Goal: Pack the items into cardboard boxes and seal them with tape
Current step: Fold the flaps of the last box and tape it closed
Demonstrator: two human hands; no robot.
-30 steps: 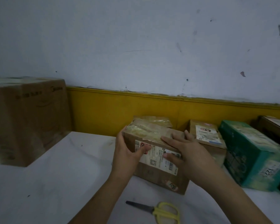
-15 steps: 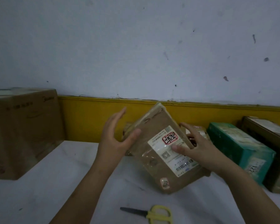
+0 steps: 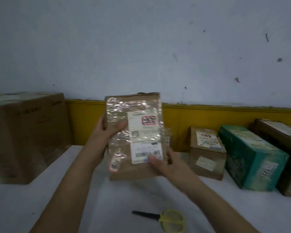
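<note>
The box (image 3: 134,170) has turned upright since a moment ago and is held over the table (image 3: 40,199). Left hand (image 3: 106,133) grips its left edge, and right hand (image 3: 160,163) pinches the lower corner. The glossy tape (image 3: 119,113) may let it slip down.

Left hand (image 3: 106,132): was bare; nothing worn on it
Right hand (image 3: 165,163): was bare too
Left forearm (image 3: 77,179): was uncovered; slim
Right forearm (image 3: 200,194): was uncovered; slim
</note>
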